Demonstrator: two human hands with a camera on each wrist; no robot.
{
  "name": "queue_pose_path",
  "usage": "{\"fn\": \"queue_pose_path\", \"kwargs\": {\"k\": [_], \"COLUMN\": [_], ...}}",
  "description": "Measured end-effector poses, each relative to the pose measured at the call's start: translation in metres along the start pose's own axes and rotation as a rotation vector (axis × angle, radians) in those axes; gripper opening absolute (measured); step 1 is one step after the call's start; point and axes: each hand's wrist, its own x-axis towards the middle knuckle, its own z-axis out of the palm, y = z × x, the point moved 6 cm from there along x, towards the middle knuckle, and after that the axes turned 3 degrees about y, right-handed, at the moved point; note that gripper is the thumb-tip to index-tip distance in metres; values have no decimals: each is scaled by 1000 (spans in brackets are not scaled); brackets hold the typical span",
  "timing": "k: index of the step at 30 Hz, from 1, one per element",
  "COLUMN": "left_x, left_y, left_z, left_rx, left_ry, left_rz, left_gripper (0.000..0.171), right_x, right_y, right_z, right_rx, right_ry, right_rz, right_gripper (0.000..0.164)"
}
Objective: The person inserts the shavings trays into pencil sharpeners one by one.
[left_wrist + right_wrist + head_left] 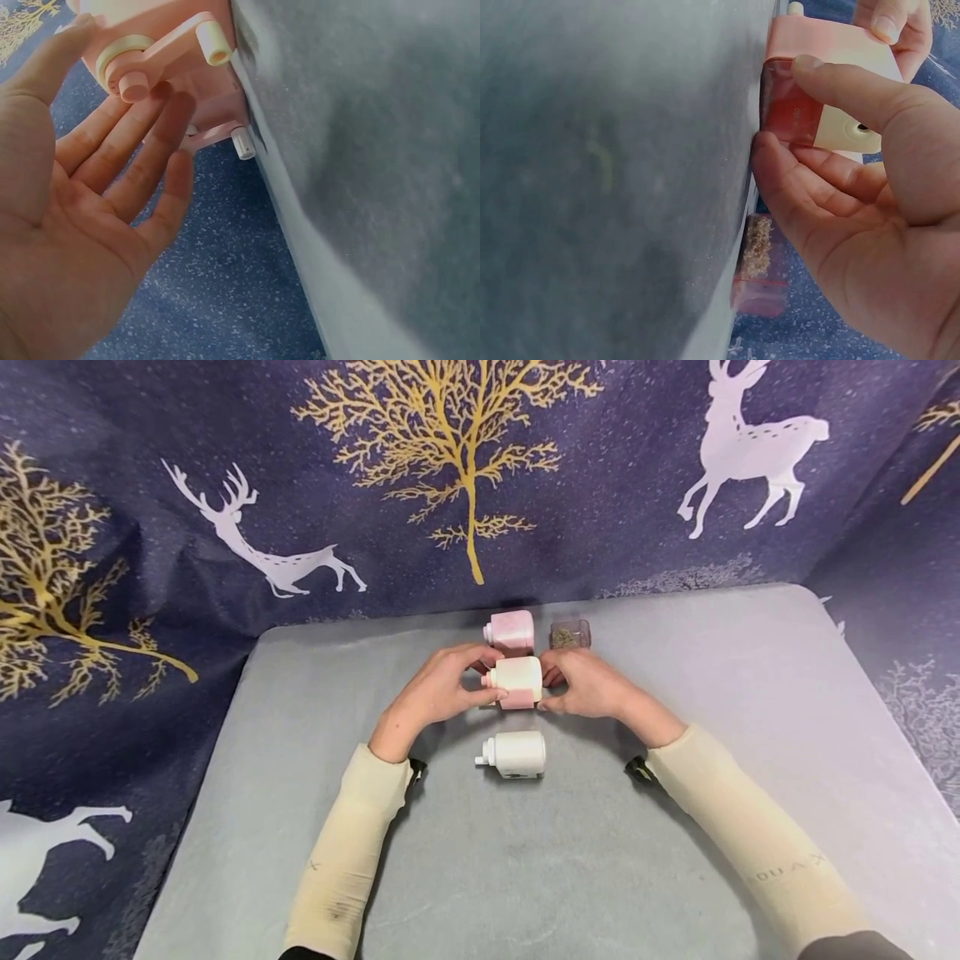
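A person's two hands meet over a cream-and-pink crank sharpener (517, 672), midway between the table's side edges and nearer its far edge. The left hand (442, 689) grips its crank end with thumb and curved fingers; the right hand (592, 685) pinches the opposite end, thumb and fingers at its red see-through front.

Close neighbours hem it in. A pink sharpener (513, 631) sits just beyond, toward the far edge; a white sharpener (517, 753) sits on the near side, clear of both hands. All three have their knobbed ends toward the left edge. Just past the right hand, near the far edge, a small see-through drawer (583, 631) holds brownish shavings (564, 637).

The table (525, 877) has a plain grey top with rounded far corners. Behind and beside it hangs dark blue cloth (615, 468) printed with white deer (750, 447) and golden trees (471, 468). Cream sleeves (337, 852) cover the forearms.
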Motion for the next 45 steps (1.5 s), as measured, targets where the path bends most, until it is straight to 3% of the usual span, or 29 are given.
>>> {"fn": "queue_pose_path", "kwargs": {"k": [9,14,25,35,41,45], "left_x": [2,3,14,21,31,36], "left_y": [-1,-3,-8,-14,-18,-23], "left_z": [-1,-5,-29,-39,-39,-37], "left_rx": [-8,-10,-46,-10,-15,-12], "left_ry": [-19,-24,57,123,119,107], "left_rz": [-18,-31,-33,-47,-59,-81], "left_gripper": [65,66,59,54,53,52], "right_x": [-3,-3,-7,-7,-5,-2], "right_y": [3,6,12,29,37,39], "right_z": [-9,-20,-49,-77,-87,-86], "right_rx": [45,31,77,3,-93,-110], "right_ry": [21,63,155,212,254,237], "right_rz": [-33,-39,-19,84,68,52], "right_gripper": [46,48,45,54,58,62]}}
